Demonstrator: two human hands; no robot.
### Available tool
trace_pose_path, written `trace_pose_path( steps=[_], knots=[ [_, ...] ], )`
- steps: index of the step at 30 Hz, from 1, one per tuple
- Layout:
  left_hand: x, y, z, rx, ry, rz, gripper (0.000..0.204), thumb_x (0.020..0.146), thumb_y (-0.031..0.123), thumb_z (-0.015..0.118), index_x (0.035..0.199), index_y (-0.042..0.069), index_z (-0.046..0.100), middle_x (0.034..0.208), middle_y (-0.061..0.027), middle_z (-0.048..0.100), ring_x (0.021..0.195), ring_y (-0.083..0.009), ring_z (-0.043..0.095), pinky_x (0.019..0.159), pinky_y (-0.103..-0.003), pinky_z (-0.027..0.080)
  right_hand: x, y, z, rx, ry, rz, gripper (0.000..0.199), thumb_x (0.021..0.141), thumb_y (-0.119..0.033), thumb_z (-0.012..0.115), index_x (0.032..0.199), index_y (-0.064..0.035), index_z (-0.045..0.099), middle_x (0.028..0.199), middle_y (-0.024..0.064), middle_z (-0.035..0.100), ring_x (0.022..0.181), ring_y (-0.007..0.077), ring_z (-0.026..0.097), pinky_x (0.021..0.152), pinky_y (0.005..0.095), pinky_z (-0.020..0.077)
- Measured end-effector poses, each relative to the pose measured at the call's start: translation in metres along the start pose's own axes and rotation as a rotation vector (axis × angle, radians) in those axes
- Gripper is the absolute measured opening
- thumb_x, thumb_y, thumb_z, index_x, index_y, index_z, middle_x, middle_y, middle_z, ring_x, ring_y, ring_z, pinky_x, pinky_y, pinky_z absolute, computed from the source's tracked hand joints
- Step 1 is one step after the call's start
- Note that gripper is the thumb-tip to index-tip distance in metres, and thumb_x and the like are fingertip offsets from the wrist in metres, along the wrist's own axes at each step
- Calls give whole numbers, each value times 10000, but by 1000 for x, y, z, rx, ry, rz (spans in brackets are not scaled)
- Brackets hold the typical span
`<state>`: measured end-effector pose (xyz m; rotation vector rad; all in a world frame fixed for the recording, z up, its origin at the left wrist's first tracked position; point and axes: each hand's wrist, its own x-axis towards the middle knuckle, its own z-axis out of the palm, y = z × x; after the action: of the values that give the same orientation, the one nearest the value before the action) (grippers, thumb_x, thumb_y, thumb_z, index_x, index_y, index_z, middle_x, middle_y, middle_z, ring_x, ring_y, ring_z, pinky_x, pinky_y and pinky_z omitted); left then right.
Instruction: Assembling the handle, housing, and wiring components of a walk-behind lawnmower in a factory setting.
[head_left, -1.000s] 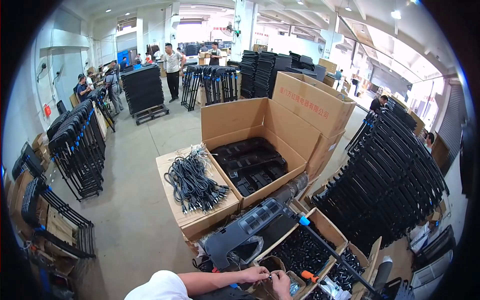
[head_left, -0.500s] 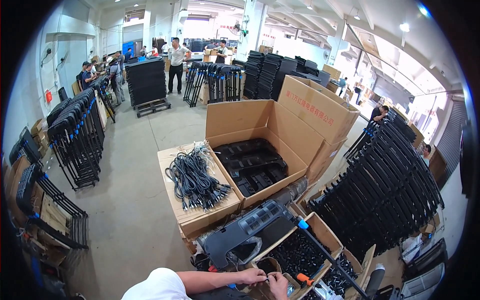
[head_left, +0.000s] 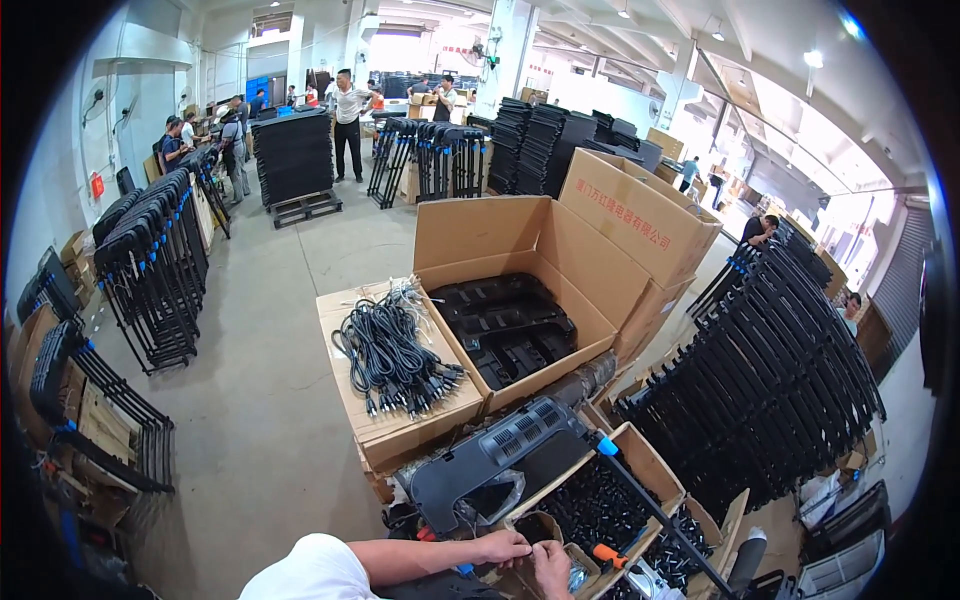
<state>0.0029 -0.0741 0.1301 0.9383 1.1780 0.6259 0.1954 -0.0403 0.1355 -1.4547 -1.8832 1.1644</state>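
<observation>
Fingertips (head_left: 525, 549) of the left hand (head_left: 503, 546) and right hand (head_left: 551, 570) sit close, bottom middle; I can't tell what they hold. Loose pinching could drop something among the black bits (head_left: 588, 500).

Only thing I've got going right now is one tiny piece (head_left: 531, 548), pinched where the fingertips of both hands (head_left: 504, 547) meet, just shy of 6 o'clock in my view. Fingers cover nearly all of it, so honestly I can't make out its shape, colour or which way it points from here. It's just on the 6 o'clock side of a dark-mouthed container (head_left: 541, 526), with an orange-handled tool (head_left: 608, 556) near it at 3 o'clock.
</observation>
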Motion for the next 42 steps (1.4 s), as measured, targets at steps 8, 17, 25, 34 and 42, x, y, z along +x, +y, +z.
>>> trace_pose_path(
  steps=[8,17,25,34,42],
  knots=[
    [5,-3,-4,-136,31,-95,328,1092,346,558,1063,51,699,878,-29,730,627,-96,629,528,-260,495,-10,-8,4,-168,42,-64,345,983,-364,628,1217,-134,736,1039,193,766,988,397,732,892,486,563],
    [-4,0,-2,-127,-9,-112,368,1089,366,541,1123,40,707,806,-22,658,670,-115,594,570,-277,481,-27,-50,-8,-334,-77,-11,472,920,-446,689,1296,-162,711,1023,196,768,984,396,735,873,472,571],
    [-28,9,-16,-324,33,48,318,1089,358,549,1074,63,667,850,-25,693,655,-103,617,557,-266,493,-9,-56,6,-210,-14,-83,387,941,-358,709,1263,-146,732,983,202,760,910,380,740,833,457,574],
    [-109,40,-95,-344,13,51,230,1043,182,591,1205,32,654,978,1,613,818,-81,533,697,-242,441,57,-107,64,-202,104,-215,365,936,-269,741,1262,-105,730,821,153,727,723,327,708,712,435,562],
    [-156,22,-161,-547,-195,87,370,1052,153,648,1372,-28,603,1260,-84,659,1094,-141,633,999,-304,531,104,-191,150,-257,-32,-332,352,931,-238,748,1259,-112,735,904,136,751,742,275,719,706,374,565]
  ],
)
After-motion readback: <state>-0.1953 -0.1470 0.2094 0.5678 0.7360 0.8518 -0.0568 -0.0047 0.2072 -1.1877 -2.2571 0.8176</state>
